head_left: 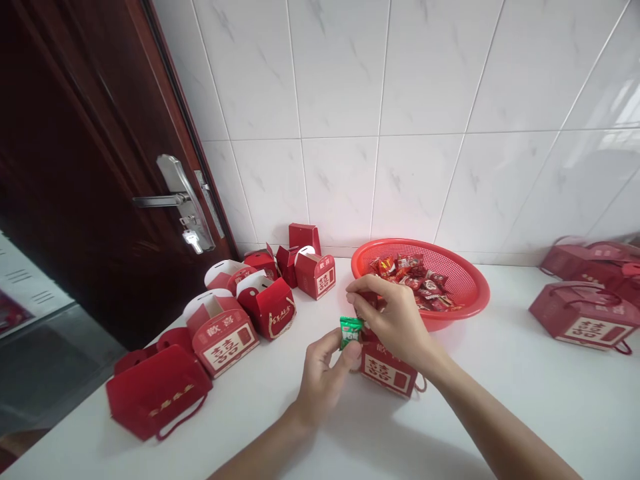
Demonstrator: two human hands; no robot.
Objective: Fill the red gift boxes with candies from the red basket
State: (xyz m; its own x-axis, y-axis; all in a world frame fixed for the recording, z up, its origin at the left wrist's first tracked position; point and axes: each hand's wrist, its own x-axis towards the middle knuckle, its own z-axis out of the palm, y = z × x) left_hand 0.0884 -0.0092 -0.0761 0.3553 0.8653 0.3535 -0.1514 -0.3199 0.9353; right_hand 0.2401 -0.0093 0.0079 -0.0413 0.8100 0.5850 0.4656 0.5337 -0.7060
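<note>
A green candy packet is pinched between the thumb and fingers of my left hand, just left of a red gift box on the white table. Above that box is my right hand, its thumb and fingers bent close together; whatever they hold, if anything, cannot be made out. Part of the box's top is hidden behind my right hand. Directly behind the hands stands a red plastic basket with red-wrapped candies in it.
Several red boxes, some with open tops, line the table's left side. More red boxes stand at the right. A tiled wall rises behind the table; a dark wooden door with a handle is at the left.
</note>
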